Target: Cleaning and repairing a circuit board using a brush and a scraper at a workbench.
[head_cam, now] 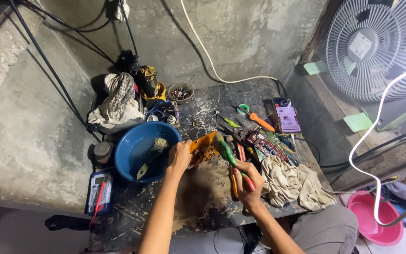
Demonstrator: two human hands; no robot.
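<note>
1. Board edge: the orange circuit board (203,149) is partly hidden under the left hand (179,157), grip closed on it, beside the blue basin (132,150) on the counter (203,202).
2. Right hand (249,181): grip closed on one green-handled brush (229,154); its bristles are blurred.
3. Count: one basin, one phone (286,115), two rags (292,181), one multimeter (99,192).
</note>
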